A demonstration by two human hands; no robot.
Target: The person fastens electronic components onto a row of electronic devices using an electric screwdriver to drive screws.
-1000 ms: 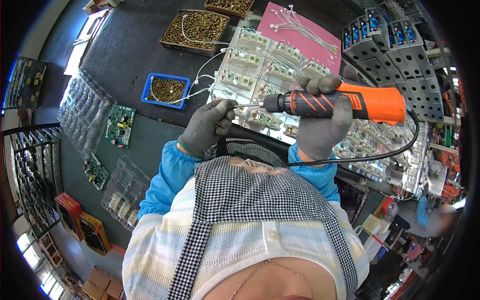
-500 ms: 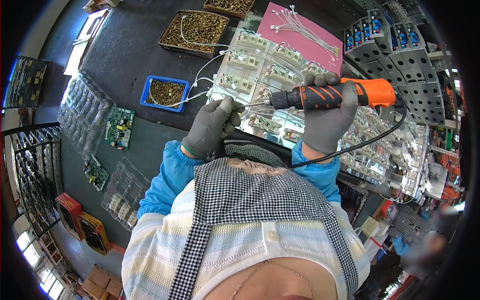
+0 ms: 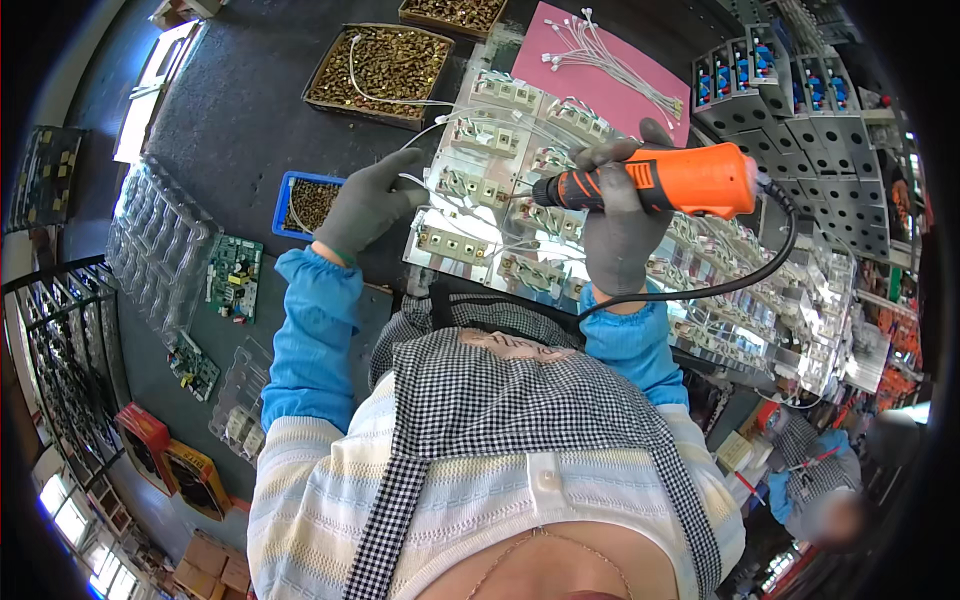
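Holding an orange-and-black power screwdriver [image 3: 705, 180] over white terminal blocks [image 3: 452, 243] in the right grip [image 3: 615, 235].
Wrapped firmly around the tool body at right, with the chuck [image 3: 546, 191] pointing left above the blocks. At left, holding the left grip [image 3: 362, 212] beside a blue tray [image 3: 280, 205] of brass-coloured parts [image 3: 312, 206], close against a white cable [image 3: 418, 183]; unable to tell whether pinching or only touching. Farther up the desk [image 3: 250, 110], to the right, a pink sheet [image 3: 532, 60] under white leads [image 3: 625, 70].

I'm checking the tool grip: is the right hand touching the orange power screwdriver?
Touching: the head view shows the gloved right hand wrapped around the orange power screwdriver.
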